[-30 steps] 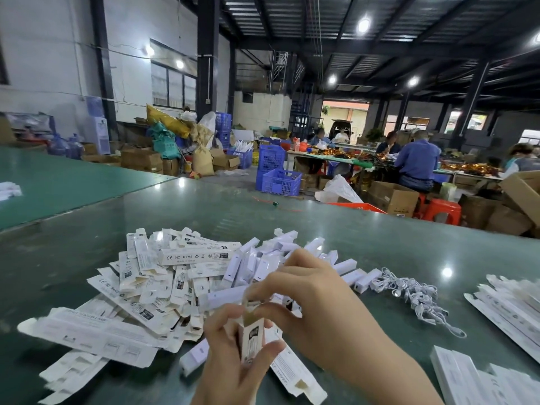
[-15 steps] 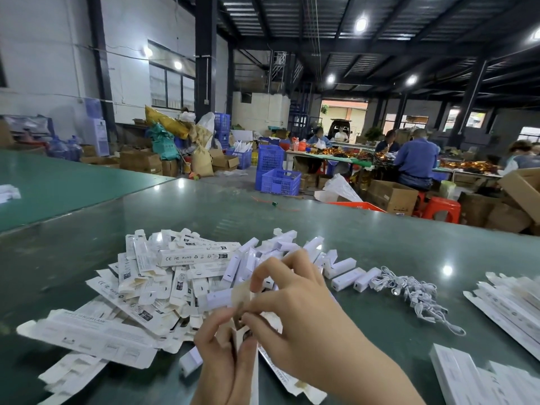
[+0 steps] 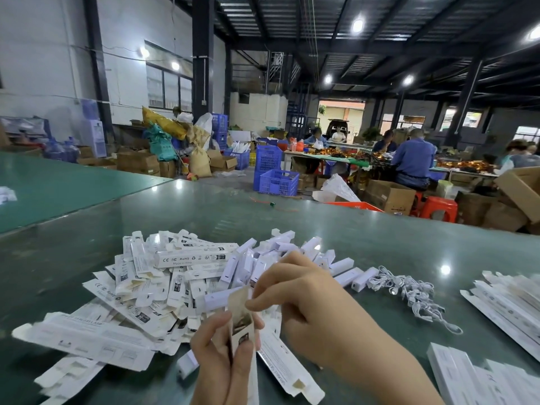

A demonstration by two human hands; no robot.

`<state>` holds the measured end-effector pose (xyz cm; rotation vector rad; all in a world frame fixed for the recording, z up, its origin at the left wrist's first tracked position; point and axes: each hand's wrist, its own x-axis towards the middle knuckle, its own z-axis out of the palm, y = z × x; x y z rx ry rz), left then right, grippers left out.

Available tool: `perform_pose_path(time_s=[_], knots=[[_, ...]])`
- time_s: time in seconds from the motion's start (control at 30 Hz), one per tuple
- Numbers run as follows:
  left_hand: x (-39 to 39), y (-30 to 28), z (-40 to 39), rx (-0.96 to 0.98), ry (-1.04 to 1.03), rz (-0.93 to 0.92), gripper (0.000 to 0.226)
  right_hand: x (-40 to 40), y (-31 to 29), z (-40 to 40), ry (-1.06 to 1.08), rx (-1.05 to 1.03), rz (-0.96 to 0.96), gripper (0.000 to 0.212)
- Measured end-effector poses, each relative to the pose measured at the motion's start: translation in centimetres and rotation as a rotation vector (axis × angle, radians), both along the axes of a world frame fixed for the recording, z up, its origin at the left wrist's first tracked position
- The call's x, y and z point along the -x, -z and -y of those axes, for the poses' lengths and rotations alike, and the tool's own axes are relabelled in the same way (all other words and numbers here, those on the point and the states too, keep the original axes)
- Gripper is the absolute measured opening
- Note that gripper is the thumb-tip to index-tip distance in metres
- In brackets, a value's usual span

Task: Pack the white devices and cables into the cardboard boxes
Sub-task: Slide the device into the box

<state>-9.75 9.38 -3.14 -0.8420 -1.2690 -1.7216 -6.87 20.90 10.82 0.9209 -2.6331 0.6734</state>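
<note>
Box [image 3: 242, 328]: one narrow cardboard carton stands upright between the two hands, its brown inner flap raised, so its mouth faces up and a device could be slid in from above.

Left of the hands lies a loose heap of flat cartons [image 3: 140, 290], unfolded and overlapping, within easy reach of the left hand, probably as the supply to draw from. The left hand [image 3: 222, 361] grips the box low on its body, fingers and thumb curled round it; this seems meant to steady the box while the other hand works the top.

The right hand [image 3: 309, 305] is just beside it, its thumb and forefinger pinching the top flap of the same box and the other fingers loosely curled; I judge it is opening or folding the flap, so packing of this box is not yet done. Whether anything is already inside I cannot tell.

Behind the right hand lies a cluster of white devices [image 3: 344, 267], and farther right a tangle of cables [image 3: 415, 296], both near enough to pick up next. At the far right, well apart from the hands, sit rows of boxes [image 3: 502, 299] laid side by side, apparently finished or staged, on the green table [image 3: 380, 247].
</note>
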Motion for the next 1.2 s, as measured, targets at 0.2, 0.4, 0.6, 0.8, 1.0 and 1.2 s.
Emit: perform_pose_path(time_s=[0.2, 0.4, 0.6, 0.8, 1.0, 1.2], knots=[[-0.2, 0.5, -0.3, -0.038, -0.007, 0.019, 0.027, 0.7, 0.1, -0.8, -0.073, 0.185, 0.183, 0.031], [-0.8, 0.8, -0.4, -0.033, 0.016, 0.019, 0.030, 1.6, 0.8, -0.8, -0.121, 0.217, 0.277, 0.009], [-1.0, 0.4, -0.2, -0.014, 0.053, 0.027, 0.014, 1.6, 0.9, -0.7, -0.214, 0.278, 0.418, 0.012], [-0.6, 0.8, -0.3, 0.082, -0.043, 0.028, 0.026, 1.1, 0.3, -0.6, -0.267, 0.265, 0.411, 0.028], [-1.0, 1.1, 0.0, 0.140, -0.114, 0.075, 0.019, 0.9, 0.4, -0.6, -0.180, 0.248, 0.353, 0.032], [-0.7, 0.6, 0.8, 0.137, -0.079, 0.120, 0.020, 1.3, 1.0, -0.6, -0.157, 0.246, 0.337, 0.027]])
